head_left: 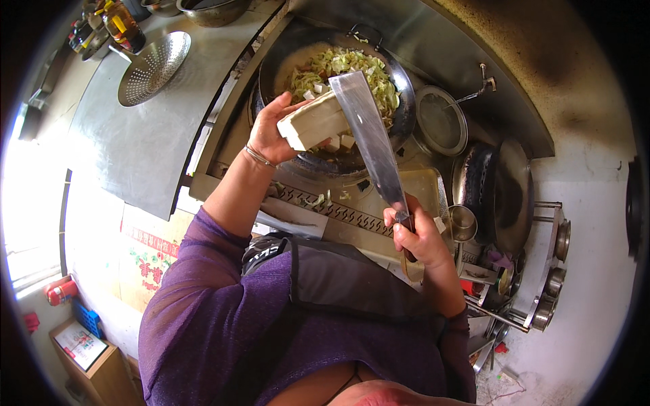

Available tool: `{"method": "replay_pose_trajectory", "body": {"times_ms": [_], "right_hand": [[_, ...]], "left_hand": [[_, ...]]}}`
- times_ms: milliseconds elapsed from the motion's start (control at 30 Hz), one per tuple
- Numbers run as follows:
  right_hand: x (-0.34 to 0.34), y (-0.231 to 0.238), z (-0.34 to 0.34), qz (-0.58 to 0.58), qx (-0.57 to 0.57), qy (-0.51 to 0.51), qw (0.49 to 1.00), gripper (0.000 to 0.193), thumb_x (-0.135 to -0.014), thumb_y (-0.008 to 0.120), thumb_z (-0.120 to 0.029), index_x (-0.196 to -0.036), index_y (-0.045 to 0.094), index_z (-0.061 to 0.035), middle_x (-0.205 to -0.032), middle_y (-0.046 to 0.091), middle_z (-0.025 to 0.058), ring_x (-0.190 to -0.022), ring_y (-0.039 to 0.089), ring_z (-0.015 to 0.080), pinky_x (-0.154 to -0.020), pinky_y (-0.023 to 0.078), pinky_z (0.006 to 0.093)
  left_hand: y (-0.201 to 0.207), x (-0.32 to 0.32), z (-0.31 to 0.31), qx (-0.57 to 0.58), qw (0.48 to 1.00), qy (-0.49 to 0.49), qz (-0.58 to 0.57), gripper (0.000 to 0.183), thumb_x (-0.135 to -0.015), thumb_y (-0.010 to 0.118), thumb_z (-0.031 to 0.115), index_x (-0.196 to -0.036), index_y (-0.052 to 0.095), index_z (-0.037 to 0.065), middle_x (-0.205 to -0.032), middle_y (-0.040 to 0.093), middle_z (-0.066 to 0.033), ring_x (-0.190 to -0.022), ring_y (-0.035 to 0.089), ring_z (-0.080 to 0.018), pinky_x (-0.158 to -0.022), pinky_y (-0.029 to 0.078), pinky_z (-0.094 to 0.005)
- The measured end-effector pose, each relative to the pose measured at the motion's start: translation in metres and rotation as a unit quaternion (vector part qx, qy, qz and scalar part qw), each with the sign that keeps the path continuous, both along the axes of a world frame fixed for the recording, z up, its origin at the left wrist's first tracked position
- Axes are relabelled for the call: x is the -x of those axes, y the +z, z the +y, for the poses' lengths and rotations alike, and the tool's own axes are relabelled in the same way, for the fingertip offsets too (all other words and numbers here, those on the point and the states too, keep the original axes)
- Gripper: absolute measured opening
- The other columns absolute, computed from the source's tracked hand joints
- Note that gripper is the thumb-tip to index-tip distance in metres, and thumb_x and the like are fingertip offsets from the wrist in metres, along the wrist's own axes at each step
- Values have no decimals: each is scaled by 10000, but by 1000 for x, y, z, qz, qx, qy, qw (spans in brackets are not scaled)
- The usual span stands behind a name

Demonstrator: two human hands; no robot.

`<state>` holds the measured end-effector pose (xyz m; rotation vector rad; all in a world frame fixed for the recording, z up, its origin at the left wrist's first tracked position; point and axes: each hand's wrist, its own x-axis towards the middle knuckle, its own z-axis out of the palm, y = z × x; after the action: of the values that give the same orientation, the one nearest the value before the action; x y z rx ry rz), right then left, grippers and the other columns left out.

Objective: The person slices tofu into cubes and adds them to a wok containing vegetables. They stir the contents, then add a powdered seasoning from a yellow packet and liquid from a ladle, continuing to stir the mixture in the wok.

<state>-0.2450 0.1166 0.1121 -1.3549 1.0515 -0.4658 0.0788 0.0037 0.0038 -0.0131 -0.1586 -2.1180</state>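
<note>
My left hand (272, 133) is closed around a long white block of tofu (315, 122), held tilted above a large dark wok (404, 84). In my right hand (424, 233) is the handle of a cleaver (371, 132); its broad steel blade points up and away, with its far end against or just over the tofu's right end. Shredded cabbage (362, 63) fills much of the wok. A few cut tofu cubes (347, 141) lie among the cabbage, beneath the block. The blade and block hide part of the wok.
A perforated skimmer (157, 71) rests on the steel counter (135, 145) at left, near a sauce bottle (122, 26). Right of the wok are a round lidded pot (441, 120), a ladle (463, 223) and another wok on its side (512, 196). Cabbage scraps (318, 200) litter the stove front.
</note>
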Motion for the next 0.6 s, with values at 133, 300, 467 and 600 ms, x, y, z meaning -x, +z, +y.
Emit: {"method": "replay_pose_trajectory", "body": {"times_ms": [133,300,467,600], "right_hand": [[-10,1,3,13,0,-3,1000,581,-864,541,-112,-1399,337,-16,-952,558,59,-585,500,81,-523,455,239],[-23,0,-1,-6,-27,-10,1000,479,-865,499,-87,-1320,365,-22,-937,538,94,-540,505,90,-499,455,243],[-28,-12,-13,-10,-65,-3,998,453,-920,496,-67,-1352,368,-12,-916,541,60,-529,498,83,-474,439,237],[-26,-31,-24,-12,-77,4,997,459,-910,488,-89,-1344,353,-33,-932,540,97,-493,502,82,-478,452,227]], "left_hand": [[2,2,5,-2,999,25,-35,861,-894,512,624,-1426,366,-37,-1427,439,-238,-1318,430,-411,-1062,338,-638],[1,7,2,5,997,31,-69,882,-890,502,643,-1434,355,-35,-1432,435,-232,-1313,439,-400,-1078,321,-628],[-4,9,-5,65,994,1,-83,895,-886,495,655,-1437,352,-35,-1421,445,-236,-1292,464,-394,-1087,339,-584],[-6,12,-10,38,997,-11,-66,873,-888,499,641,-1423,374,-37,-1411,456,-239,-1272,480,-404,-1080,356,-565]]}}
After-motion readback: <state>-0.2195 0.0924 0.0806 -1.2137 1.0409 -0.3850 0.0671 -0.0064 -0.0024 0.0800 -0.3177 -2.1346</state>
